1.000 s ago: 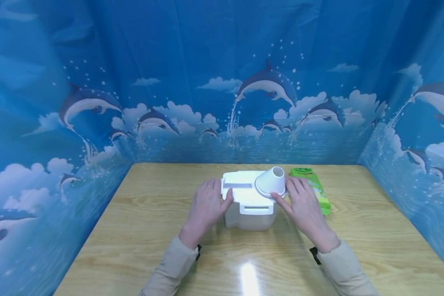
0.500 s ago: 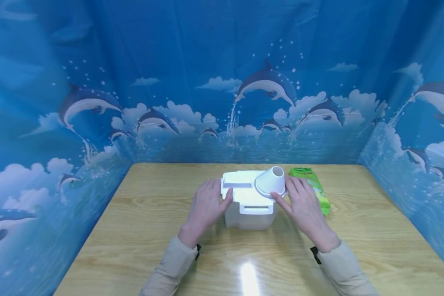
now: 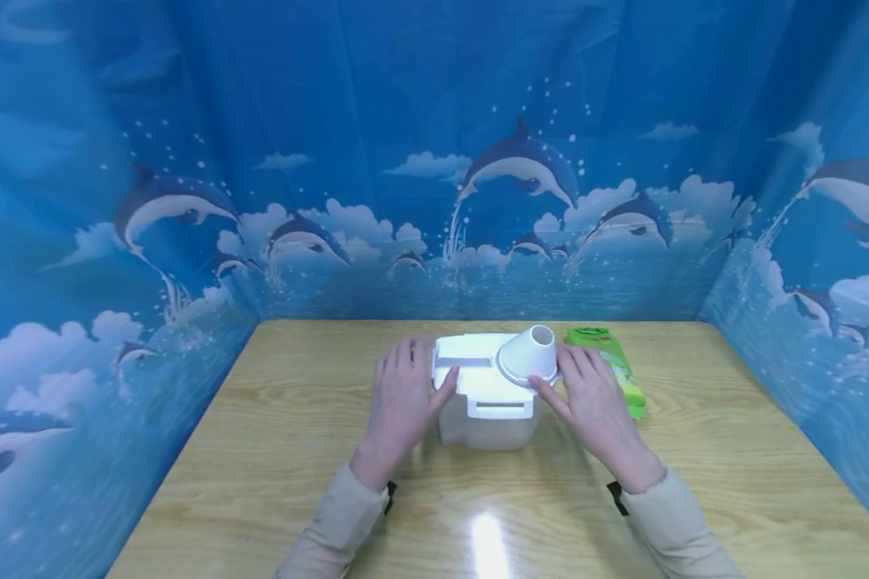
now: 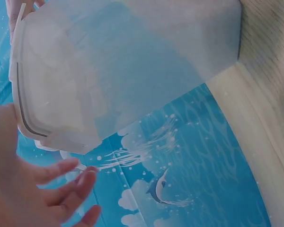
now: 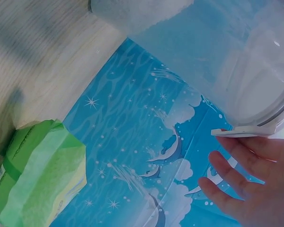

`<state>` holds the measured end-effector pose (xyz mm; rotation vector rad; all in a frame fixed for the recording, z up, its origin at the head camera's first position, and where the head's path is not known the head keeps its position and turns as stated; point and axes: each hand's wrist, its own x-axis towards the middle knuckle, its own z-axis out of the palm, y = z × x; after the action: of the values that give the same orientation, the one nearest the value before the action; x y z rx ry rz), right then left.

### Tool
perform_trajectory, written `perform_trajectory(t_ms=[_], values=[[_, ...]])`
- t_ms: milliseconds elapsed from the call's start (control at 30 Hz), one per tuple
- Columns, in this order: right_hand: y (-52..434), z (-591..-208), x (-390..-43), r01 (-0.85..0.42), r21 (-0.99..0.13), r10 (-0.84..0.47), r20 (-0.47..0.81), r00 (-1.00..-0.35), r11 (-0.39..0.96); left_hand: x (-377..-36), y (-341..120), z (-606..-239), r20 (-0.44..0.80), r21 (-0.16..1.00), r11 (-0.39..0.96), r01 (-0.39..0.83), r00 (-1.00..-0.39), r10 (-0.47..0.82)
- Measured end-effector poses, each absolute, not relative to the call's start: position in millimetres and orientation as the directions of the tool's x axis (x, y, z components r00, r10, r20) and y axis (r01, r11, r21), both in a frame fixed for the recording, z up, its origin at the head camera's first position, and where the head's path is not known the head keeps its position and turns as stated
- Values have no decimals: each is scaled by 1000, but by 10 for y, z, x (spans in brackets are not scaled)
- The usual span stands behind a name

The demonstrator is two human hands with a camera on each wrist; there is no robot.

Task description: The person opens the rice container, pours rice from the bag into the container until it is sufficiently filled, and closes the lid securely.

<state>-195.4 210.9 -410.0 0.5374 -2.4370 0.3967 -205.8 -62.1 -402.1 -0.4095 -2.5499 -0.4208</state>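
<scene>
A translucent plastic storage container (image 3: 488, 434) stands on the table under a white lid (image 3: 471, 349). From the lid's right half rises a white cone-shaped spout (image 3: 525, 358), and a latch (image 3: 501, 411) hangs at the front. At the left side is my left hand (image 3: 398, 402), its thumb by the lid's edge; the left wrist view shows its other fingers (image 4: 68, 201) loosely extended below the lid's side. My right hand (image 3: 597, 402) grips the lid's right edge, thumb on the rim. One fingertip sits under a side latch (image 5: 244, 132) that sticks outward.
A green soft packet (image 3: 623, 378) lies right of the container, partly behind my right hand. The wood-grain table (image 3: 261, 450) runs back to a blue dolphin-print curtain (image 3: 362, 161), which also encloses both sides.
My left hand's fingers have lifted and straightened beside the container's left side, with its thumb staying by the lid. The right hand and the container look unchanged.
</scene>
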Motion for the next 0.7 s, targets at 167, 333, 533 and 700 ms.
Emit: perform_trajectory(t_ms=[167,333,533,700], values=[[2104,-4092,-1951,-461,-155,-280,615,-737,874,-2035,-594,-3980,628,118,854,507,-704,332],[2102,-4090,-1947,-462,-154,-280,618,-735,874,-2008,-554,-3990,624,69,771,633,-631,461],[2098,-4090,-1954,-462,-153,-279,621,-732,873,-1994,-500,-4057,595,9,765,643,-619,513],[2100,-4082,-1947,-456,-160,-277,607,-745,875,-1983,-454,-4101,622,2,778,628,-610,491]])
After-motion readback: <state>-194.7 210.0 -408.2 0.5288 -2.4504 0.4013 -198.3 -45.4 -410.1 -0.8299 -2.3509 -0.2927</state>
